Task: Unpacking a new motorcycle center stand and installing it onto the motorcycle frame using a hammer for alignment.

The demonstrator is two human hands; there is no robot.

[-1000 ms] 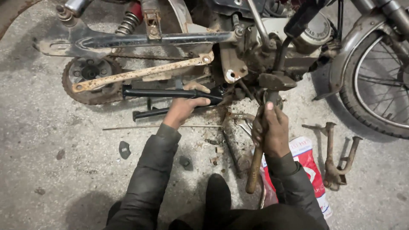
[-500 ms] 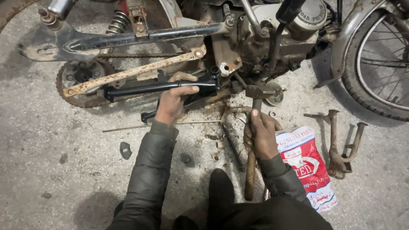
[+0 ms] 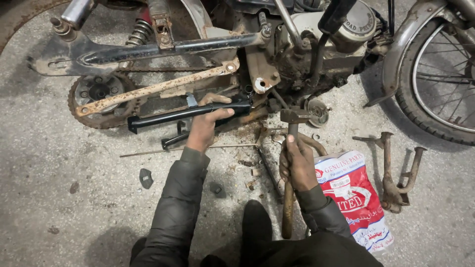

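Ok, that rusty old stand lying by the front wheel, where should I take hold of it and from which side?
Grip the rusty stand on its longer straight leg, coming from above: it lies flat on the concrete floor, and the lower joined end is lumpy.

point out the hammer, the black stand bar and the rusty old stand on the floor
hammer [image 3: 294, 117]: head view, on its steel head
black stand bar [image 3: 163, 117]: head view, mid-length, left of the gripping hand
rusty old stand [image 3: 387, 163]: head view, on its left leg
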